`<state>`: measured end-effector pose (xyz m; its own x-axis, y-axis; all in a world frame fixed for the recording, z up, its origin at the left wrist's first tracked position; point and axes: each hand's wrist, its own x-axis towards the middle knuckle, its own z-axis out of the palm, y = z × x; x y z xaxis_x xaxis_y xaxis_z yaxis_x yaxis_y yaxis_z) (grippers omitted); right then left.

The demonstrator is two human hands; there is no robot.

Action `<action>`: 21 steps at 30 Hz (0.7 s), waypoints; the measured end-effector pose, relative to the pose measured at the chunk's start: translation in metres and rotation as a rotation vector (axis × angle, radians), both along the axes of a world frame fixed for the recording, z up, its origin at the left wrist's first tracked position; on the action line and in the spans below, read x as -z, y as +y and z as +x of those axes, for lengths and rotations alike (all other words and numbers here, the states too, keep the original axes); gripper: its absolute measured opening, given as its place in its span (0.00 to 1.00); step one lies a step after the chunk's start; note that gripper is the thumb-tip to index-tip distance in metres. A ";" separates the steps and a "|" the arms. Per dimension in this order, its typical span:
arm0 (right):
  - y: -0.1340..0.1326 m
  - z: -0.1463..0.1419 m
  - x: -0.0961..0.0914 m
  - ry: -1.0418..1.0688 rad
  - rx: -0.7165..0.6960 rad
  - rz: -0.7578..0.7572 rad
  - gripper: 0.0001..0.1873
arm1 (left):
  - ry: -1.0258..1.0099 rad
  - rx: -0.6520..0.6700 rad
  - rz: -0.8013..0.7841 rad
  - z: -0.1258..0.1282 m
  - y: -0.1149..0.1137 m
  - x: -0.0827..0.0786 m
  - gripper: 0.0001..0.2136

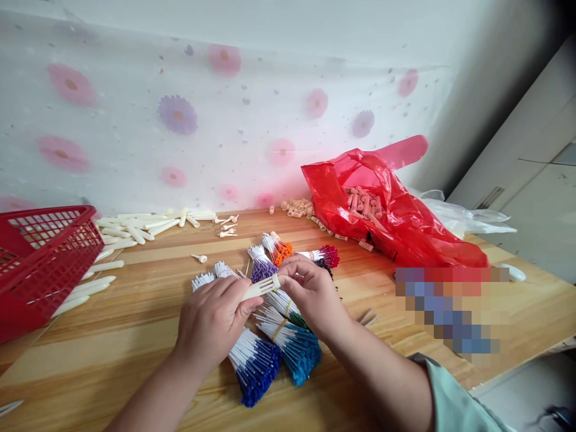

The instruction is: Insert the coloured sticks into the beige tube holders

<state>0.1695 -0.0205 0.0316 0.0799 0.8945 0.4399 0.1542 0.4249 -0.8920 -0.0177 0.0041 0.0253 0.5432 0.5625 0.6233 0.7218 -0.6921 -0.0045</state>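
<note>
A cream pen barrel [261, 289] with a slotted end is held between my two hands over the middle of the table. My left hand [209, 315] is closed around its lower part. With thumb and fingers pinched, my right hand [315, 294] grips the slotted end; whether a small separate piece is in those fingers is hidden. Under and around the hands lie bundles of white pen refills with coloured ends: dark blue [256, 369], light blue [299, 351], purple [261, 267], orange [279, 249] and red [328, 256]. Green and black ones are partly covered by my right hand.
At the left stands a red plastic basket [49, 264], with cream barrels [139, 228] beside it. Small cream pointed parts [228, 227] lie farther back. A red plastic bag [360, 180] holds slotted pieces [364, 204], some spilled on the wooden table [148, 360]. A blurred patch covers the right side.
</note>
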 end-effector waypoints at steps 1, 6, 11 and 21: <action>0.000 -0.002 0.001 0.098 -0.025 -0.069 0.05 | 0.007 -0.007 0.017 0.000 0.000 -0.001 0.17; -0.003 -0.007 0.000 0.439 -0.116 -0.248 0.06 | 0.014 -0.030 0.013 0.001 0.001 0.001 0.17; -0.001 -0.005 0.000 0.386 -0.144 -0.193 0.05 | -0.058 0.007 -0.120 0.001 0.003 0.003 0.17; -0.039 0.077 -0.014 -0.210 0.069 0.089 0.08 | -0.678 0.470 -0.949 -0.002 0.006 0.018 0.17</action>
<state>0.2463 -0.0594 0.0451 0.0373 0.8469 0.5305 0.3639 0.4829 -0.7965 -0.0193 0.0099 0.0076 0.5418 0.7806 0.3116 0.0678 -0.4101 0.9095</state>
